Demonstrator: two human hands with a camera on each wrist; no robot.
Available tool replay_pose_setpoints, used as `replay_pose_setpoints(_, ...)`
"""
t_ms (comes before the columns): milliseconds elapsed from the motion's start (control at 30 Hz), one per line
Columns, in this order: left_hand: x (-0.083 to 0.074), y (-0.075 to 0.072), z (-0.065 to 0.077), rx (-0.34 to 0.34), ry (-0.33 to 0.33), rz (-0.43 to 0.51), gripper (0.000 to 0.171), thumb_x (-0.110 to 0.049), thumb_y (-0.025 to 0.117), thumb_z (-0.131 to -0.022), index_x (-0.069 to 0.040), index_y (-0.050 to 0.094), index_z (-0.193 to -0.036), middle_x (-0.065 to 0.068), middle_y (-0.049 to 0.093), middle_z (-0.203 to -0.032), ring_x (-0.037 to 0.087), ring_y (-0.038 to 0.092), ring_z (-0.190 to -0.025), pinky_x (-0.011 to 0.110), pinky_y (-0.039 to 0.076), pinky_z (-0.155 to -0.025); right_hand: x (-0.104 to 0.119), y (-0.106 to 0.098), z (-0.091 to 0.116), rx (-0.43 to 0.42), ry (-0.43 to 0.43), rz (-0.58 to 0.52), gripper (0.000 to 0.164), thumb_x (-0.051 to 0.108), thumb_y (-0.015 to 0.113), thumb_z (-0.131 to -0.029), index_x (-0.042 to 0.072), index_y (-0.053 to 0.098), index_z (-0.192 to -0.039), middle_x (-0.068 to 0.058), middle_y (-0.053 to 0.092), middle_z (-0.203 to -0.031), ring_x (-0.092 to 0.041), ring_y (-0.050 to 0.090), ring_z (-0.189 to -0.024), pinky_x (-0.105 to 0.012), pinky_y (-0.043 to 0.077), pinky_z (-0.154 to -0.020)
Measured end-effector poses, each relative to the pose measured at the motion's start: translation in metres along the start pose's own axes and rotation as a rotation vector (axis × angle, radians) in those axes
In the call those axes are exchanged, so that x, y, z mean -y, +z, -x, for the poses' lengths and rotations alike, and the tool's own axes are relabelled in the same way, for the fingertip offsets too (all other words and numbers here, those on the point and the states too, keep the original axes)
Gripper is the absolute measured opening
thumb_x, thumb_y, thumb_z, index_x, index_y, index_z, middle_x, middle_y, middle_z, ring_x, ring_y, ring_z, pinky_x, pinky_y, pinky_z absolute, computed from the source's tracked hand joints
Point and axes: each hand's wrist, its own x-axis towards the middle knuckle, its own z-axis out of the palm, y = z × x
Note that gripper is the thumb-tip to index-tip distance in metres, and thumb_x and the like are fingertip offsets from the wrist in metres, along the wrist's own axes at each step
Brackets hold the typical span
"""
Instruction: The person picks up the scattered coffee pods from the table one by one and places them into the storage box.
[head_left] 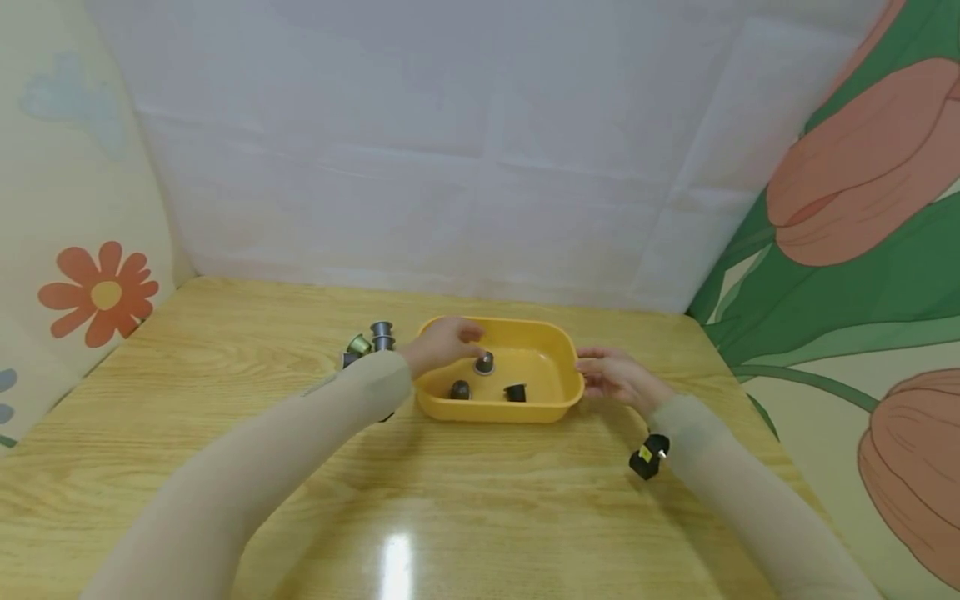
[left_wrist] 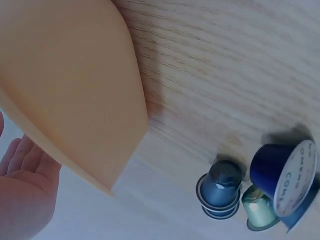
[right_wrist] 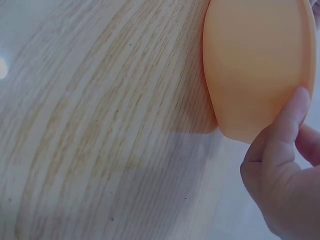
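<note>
My left hand (head_left: pixel 444 343) reaches over the left side of a yellow plastic basin (head_left: pixel 543 412). Its fingers are relaxed and nothing shows between them. Just below the fingertips, a dark coffee capsule (head_left: pixel 485 363) stands on the basin floor. Two more dark capsules, one at the left (head_left: pixel 461 390) and one tipped on its side (head_left: pixel 515 392), lie near the front wall. At the basin's right end my right hand (head_left: pixel 618 379) holds the rim, with a fingertip (right_wrist: pixel 302 97) against the outer wall. In the left wrist view, the basin wall partly hides the left hand.
Left of the basin sit loose capsules: stacked grey-blue ones (left_wrist: pixel 220 187), a green one (left_wrist: pixel 260 210) and a dark blue one (left_wrist: pixel 272 167) with a printed lid. The left sleeve (head_left: pixel 330 417) partly covers this group. A white sheet (head_left: pixel 450 167) hangs behind the wooden table (head_left: pixel 487 500).
</note>
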Motion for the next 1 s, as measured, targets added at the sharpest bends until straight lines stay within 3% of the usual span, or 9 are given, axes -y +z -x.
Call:
replay_pose_setpoints(167, 0.001, -0.005, 0.009, -0.019, 0.012, 0.055, 0.047, -0.013, 0.062, -0.096, 0.009, 0.049, -0.136, 0.023, 0.053, -0.136, 0.035, 0.051, -0.125, 0.044, 0.041, -0.104, 0.000, 0.000, 0.000, -0.005, 0.005, 0.000, 0.046, 0.001, 0.049, -0.100, -0.008, 0.034, -0.143, -0.005, 0.060, -0.090, -0.012, 0.059, -0.070, -0.022, 0.054, -0.058)
replay_pose_setpoints(467, 0.002, -0.013, 0.021, -0.060, -0.033, 0.088, 0.048, -0.017, 0.060, -0.098, 0.004, 0.048, -0.140, 0.019, 0.053, -0.138, 0.033, 0.049, -0.128, 0.045, 0.040, -0.105, 0.001, 0.000, -0.002, 0.009, -0.007, -0.003, 0.046, 0.001, 0.048, -0.100, -0.009, 0.034, -0.143, -0.005, 0.061, -0.090, -0.012, 0.059, -0.070, -0.023, 0.054, -0.060)
replay_pose_setpoints(700, 0.011, -0.018, 0.030, -0.097, -0.076, 0.129, 0.050, -0.020, 0.060, -0.099, 0.000, 0.047, -0.142, 0.017, 0.051, -0.141, 0.032, 0.047, -0.130, 0.045, 0.039, -0.106, 0.002, 0.002, -0.002, 0.022, -0.010, -0.003, 0.046, 0.000, 0.048, -0.100, -0.010, 0.033, -0.143, -0.005, 0.061, -0.089, -0.012, 0.059, -0.069, -0.023, 0.054, -0.059)
replay_pose_setpoints(1000, 0.017, -0.024, 0.045, -0.117, -0.074, 0.140, 0.050, -0.022, 0.061, -0.098, 0.000, 0.047, -0.142, 0.016, 0.048, -0.143, 0.033, 0.046, -0.130, 0.046, 0.040, -0.105, 0.002, 0.001, -0.002, 0.025, -0.019, 0.005, 0.048, 0.000, 0.048, -0.100, -0.009, 0.032, -0.144, -0.005, 0.062, -0.089, -0.012, 0.060, -0.068, -0.023, 0.055, -0.060)
